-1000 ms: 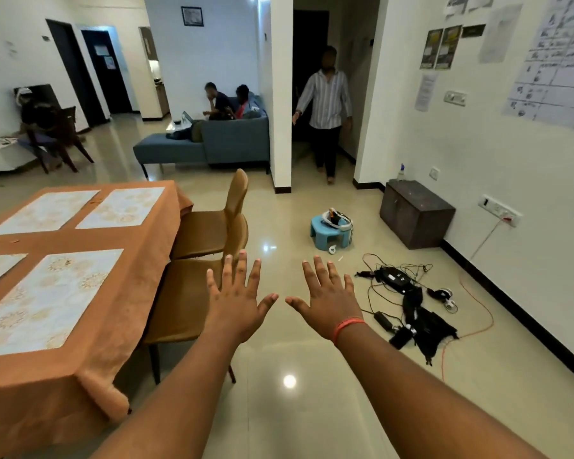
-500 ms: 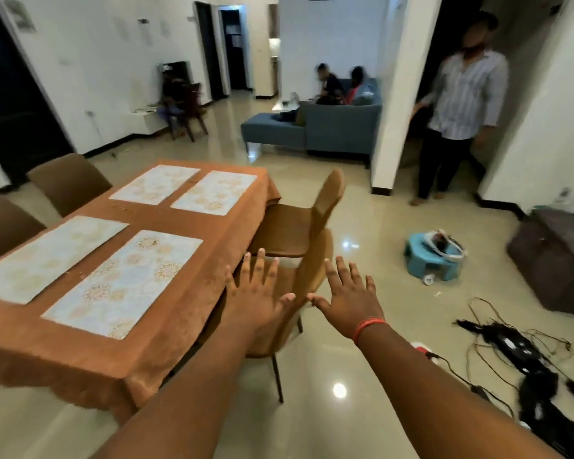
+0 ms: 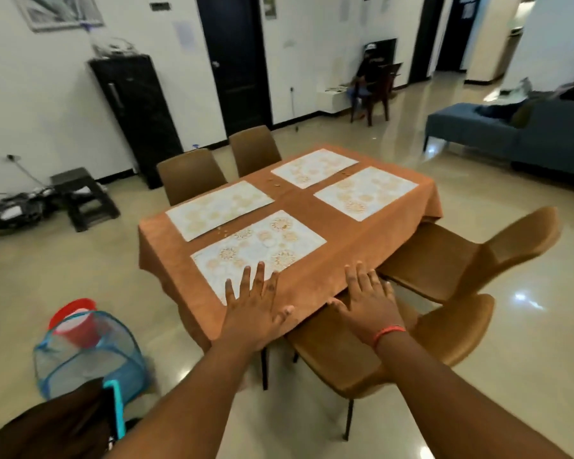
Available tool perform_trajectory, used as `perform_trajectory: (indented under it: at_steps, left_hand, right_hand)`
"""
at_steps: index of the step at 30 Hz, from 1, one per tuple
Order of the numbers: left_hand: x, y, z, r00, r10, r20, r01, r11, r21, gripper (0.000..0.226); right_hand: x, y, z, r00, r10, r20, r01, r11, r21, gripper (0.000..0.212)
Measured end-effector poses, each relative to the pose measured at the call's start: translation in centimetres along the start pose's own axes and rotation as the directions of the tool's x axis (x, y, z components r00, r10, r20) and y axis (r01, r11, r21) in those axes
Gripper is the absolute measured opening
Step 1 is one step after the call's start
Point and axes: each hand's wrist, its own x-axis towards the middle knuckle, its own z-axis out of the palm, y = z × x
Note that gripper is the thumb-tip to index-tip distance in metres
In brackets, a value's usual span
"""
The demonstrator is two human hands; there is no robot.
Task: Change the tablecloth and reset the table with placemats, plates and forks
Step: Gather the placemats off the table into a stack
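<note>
orange-brown tablecloth (image 3: 312,276) covers the desk under four placemats (image 3: 259,250); no plates or forks are visible, so the change looks unstarted. left hand (image 3: 256,313) and right hand (image 3: 368,306) hover at the near edge, fingers spread, empty. chairs (image 3: 444,266) crowd the right side; the floor on the left is freer.
</note>
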Motion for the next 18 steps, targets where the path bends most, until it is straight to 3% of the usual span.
perform_trajectory:
  at_steps: [8,14,18]
  left_hand:
    - [4.6,-8.3,2.6,0.980,-0.195,-0.031,0.193,0.980,-0.045,0.092]
    - [10.6,-14.7,5.1,0.980,-0.199,0.011,0.199,0.976,-0.088,0.091]
    - [15.9,-19.4,5.9,0.978,-0.206,0.024,0.207,0.973,-0.103,0.086]
  right_hand:
    - [9.5,-6.7,3.6,0.976,-0.190,0.109,0.199,0.977,-0.078,0.087]
    - [17.1,-11.0,6.3,0.976,-0.151,0.156,0.166,0.983,-0.083,0.102]
    - [23.0,-14.0,7.6,0.977,-0.128,0.169,0.139,0.989,-0.050,0.096]
